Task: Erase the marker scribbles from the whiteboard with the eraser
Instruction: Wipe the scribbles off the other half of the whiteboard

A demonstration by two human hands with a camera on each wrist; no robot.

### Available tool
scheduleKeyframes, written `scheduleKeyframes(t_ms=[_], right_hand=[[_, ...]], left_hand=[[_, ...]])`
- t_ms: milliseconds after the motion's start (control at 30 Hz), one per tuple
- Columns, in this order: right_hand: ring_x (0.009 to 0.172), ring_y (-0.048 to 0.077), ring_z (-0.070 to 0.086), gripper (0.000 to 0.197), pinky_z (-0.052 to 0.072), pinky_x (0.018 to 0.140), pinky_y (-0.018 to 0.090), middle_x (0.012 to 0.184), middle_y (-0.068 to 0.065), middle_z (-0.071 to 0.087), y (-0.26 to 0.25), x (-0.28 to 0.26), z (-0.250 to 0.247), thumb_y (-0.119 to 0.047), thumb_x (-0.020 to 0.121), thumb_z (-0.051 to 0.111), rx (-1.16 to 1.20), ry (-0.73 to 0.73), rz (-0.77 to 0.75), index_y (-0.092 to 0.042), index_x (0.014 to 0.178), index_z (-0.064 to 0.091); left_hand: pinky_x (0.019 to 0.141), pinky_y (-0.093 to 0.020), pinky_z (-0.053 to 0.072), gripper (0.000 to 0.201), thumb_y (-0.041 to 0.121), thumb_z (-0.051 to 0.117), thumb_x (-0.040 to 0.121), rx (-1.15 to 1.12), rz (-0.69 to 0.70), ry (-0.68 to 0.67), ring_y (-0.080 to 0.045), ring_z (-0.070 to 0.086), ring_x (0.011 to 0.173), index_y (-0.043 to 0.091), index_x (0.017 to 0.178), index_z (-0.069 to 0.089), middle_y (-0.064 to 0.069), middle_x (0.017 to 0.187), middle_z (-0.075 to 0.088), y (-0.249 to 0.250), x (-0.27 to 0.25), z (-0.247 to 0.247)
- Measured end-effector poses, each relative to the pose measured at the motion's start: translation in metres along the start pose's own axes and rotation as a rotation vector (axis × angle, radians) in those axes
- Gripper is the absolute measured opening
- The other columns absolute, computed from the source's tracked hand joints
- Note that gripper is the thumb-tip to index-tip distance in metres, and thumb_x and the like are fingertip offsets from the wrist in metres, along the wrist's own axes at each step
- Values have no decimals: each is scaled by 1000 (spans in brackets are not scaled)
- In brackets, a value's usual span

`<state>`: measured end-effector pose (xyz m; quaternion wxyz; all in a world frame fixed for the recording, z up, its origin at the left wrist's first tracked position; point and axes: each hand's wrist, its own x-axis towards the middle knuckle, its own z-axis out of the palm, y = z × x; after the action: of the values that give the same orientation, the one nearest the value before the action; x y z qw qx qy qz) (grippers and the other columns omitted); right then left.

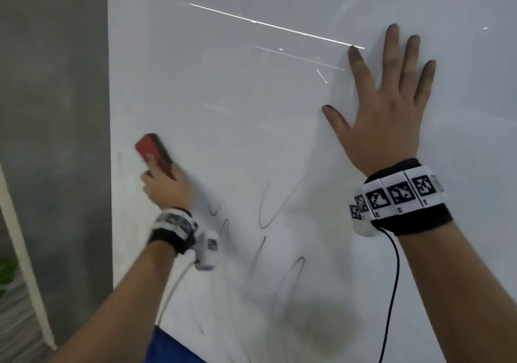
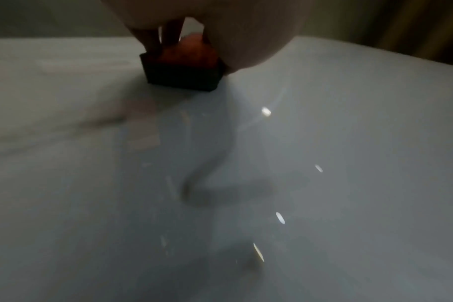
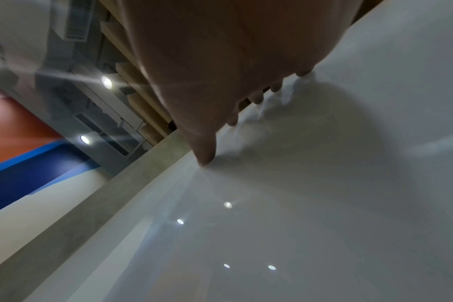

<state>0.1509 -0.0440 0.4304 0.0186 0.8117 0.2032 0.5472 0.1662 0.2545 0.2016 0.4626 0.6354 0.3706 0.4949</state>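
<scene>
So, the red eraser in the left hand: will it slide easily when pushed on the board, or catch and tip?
The eraser probably slides easily: its dark pad lies flat on the glossy whiteboard. It looks light, since the left hand grips it by its lower end only. Being low and flat on the board, it seems unlikely to tip.

dim indoor light | ceiling-lamp glare streaks on whiteboard (image 1: 279, 139) | left hand (image 1: 165, 186) motion-blurred | wrist views dark, soft

Red eraser (image 1: 155, 153) (blurred) on scribbled whiteboard (image 1: 279, 139)
</scene>
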Motion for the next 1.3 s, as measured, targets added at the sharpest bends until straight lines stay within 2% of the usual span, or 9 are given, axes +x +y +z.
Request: scheduleKeyframes(t_ms=[167, 267, 467, 600, 767, 867, 933, 1167, 1300], right_hand=[[157, 44, 3, 76, 4, 126, 61, 171, 19, 3, 0, -2, -1, -59, 100, 50, 3, -7, 5, -27, 162, 21], [157, 43, 4, 75, 5, 128, 58, 171, 18, 4, 9, -5, -5, -58, 99, 52, 12, -23, -40, -27, 161, 25], [158, 37, 10, 68, 9, 128, 53, 171, 15, 9, 48, -47, -14, -45, 100, 60, 60, -63, -133, -24, 159, 34], [158, 37, 10, 67, 9, 128, 53, 171, 14, 11, 60, -72, -15, -40, 99, 62, 60, -70, -136, -23, 158, 36], [157, 38, 16, 62, 12, 127, 55, 170, 14, 17, 55, -88, -14, -38, 98, 63, 38, -45, -77, -24, 155, 42], [155, 38, 21, 63, 15, 124, 62, 170, 11, 21, 66, -99, -18, -46, 98, 62, -18, -34, -43, -28, 155, 42], [155, 37, 23, 67, 15, 123, 64, 169, 11, 22, 85, -103, -23, -58, 96, 61, -50, -11, -33, -30, 155, 41], [156, 39, 19, 72, 14, 124, 63, 169, 15, 22, 123, -124, -34, -69, 99, 51, -44, 43, 48, -29, 158, 39], [156, 41, 16, 70, 12, 125, 62, 169, 17, 18, 130, -134, -33, -63, 102, 50, -14, 9, 18, -28, 160, 34]], left_hand=[[112, -40, 34, 53, 32, 52, 101, -49, 628, -284, -34, 45, 119, 18, 151, 39, -15, 138, 44, -4, -181, -7], [113, -36, 31, 50, 32, 53, 101, -59, 791, -327, -32, 45, 119, 22, 148, 40, -12, 136, 43, -3, -188, -10], [104, -48, 40, 60, 26, 56, 101, -44, 318, -98, -45, 50, 115, 8, 154, 38, -27, 134, 47, 16, -49, -5], [105, -49, 40, 60, 28, 54, 100, -62, 245, -51, -46, 51, 114, 8, 154, 39, -28, 132, 49, 39, -60, 3], [102, -49, 47, 44, 29, 50, 104, -18, 944, -341, -38, 50, 116, 23, 147, 45, -21, 133, 52, 40, -243, -3], [93, -49, 53, 42, 27, 54, 102, 30, 1225, -426, -37, 52, 113, 27, 144, 47, -21, 129, 57, 35, -254, -3], [95, -50, 51, 49, 28, 59, 99, 8, 1138, -329, -40, 53, 112, 24, 146, 44, -23, 130, 52, 48, -209, 1], [107, -38, 39, 63, 32, 54, 96, -133, 284, -34, -39, 51, 124, 13, 154, 38, -22, 136, 48, 96, -26, -4], [105, -39, 37, 59, 33, 54, 99, -94, 383, 36, -42, 52, 118, 8, 151, 44, -26, 131, 52, 68, -109, 14]])
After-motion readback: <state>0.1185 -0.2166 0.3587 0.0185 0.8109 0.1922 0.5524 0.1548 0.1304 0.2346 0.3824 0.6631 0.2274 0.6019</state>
